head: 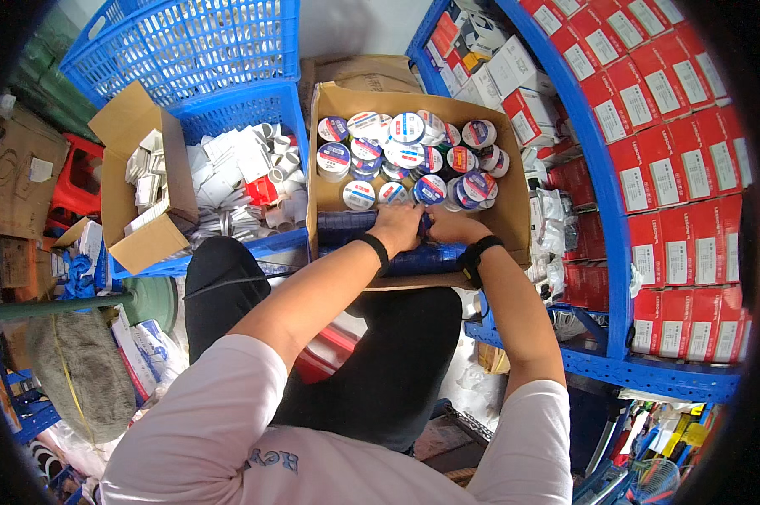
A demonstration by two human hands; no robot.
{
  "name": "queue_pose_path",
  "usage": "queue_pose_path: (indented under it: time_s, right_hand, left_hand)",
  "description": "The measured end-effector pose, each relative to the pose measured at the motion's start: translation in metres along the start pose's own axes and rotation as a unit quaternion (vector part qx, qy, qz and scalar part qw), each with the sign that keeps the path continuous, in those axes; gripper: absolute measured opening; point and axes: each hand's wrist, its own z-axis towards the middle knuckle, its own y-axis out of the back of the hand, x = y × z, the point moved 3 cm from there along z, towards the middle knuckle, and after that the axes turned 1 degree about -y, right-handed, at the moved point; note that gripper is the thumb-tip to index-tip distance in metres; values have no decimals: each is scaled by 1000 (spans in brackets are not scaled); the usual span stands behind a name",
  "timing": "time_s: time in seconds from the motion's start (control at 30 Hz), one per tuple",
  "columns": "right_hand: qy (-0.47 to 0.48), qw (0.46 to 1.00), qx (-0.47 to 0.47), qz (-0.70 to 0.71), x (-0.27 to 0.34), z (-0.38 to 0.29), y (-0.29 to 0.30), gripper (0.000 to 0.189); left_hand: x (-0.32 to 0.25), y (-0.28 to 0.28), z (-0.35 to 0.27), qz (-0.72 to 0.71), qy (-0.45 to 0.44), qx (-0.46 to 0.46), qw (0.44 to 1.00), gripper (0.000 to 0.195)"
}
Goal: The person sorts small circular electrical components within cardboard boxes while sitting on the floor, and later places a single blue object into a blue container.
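A cardboard box [509,218] stands before me, holding many round rolls of tape [407,128] with printed labels, loosely piled. Along its near side lie rows of blue tape rolls [427,260] set on edge. My left hand [397,226] reaches into the box from the left, fingers bent down at the blue rolls. My right hand [453,225] is just right of it, its fingers close to a dark blue roll [425,224] between the two hands. The fingertips are partly hidden, so the grip of each hand is unclear.
Left of the box, a blue plastic crate [301,136] holds white plastic fittings [228,170] and an open carton [181,183] of white pieces. Blue metal shelving [616,265] with red and white boxes [689,158] rises on the right. A green round base [152,303] is at the left.
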Motion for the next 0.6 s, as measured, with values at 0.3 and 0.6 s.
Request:
queue_pose_path:
  time_s: [0.3,0.6]
  right_hand:
    - [-12,986,41,162,2,-11,-4,64]
    - [-5,996,17,-92,-6,-46,35,26]
  left_hand:
    - [-2,-5,2,0,-20,-26,999,54]
    - [-7,-14,5,-4,-41,-48,998,48]
